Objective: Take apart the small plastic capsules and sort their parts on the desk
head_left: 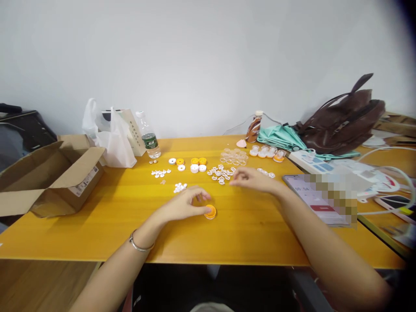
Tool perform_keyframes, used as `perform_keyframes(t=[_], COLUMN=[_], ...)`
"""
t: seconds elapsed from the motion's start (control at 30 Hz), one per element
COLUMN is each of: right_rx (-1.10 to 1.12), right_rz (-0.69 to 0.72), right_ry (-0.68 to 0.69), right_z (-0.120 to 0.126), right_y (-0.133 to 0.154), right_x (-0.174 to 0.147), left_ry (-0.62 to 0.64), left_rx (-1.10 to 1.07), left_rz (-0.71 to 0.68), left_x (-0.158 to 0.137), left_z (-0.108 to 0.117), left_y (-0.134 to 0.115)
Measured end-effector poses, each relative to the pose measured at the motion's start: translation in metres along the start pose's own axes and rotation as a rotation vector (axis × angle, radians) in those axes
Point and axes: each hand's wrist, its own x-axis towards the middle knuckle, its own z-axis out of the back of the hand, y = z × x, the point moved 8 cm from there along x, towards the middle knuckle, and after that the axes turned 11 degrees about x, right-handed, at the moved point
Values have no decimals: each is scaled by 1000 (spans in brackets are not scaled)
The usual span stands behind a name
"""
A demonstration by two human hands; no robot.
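My left hand (188, 203) is low over the table with its fingers apart and slightly curled. Its thumb tip touches a round orange cap-like piece (211, 213) with a pale lower rim, which lies flat on the table. My right hand (248, 179) hovers beside a cluster of white perforated pieces (221, 180). Its thumb and fingertips are drawn together; whether something small is between them cannot be made out. Small white discs (180, 187) lie just beyond my left hand. White pieces with pegs (160, 173) sit farther left.
Behind are orange and white round parts (198, 164), clear rings (234, 157) and domed pieces (267, 151). A cardboard box (65, 186), white bag (115, 145) and water bottle (150, 141) stand left. At right are a brown drink bottle (254, 128), phone (312, 197), power strip (312, 164) and backpack (344, 123).
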Motion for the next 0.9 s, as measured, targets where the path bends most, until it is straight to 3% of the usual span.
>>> perform_keyframes(t=[0.1, 0.23, 0.63, 0.9], right_rx=[14, -55, -69, -23], right_rz=[158, 285, 267, 260], right_ry=[235, 283, 232, 257], right_z=[-60, -96, -103, -102], right_y=[30, 42, 39, 38], right_x=[-13, -21, -20, -21], left_ry=[61, 127, -11, -324], left_rx=[90, 121, 146, 154], left_rz=[-67, -83, -40, 71], left_x=[-3, -1, 3, 33], left_z=[-3, -13, -8, 45], left_y=[-2, 1, 2, 27])
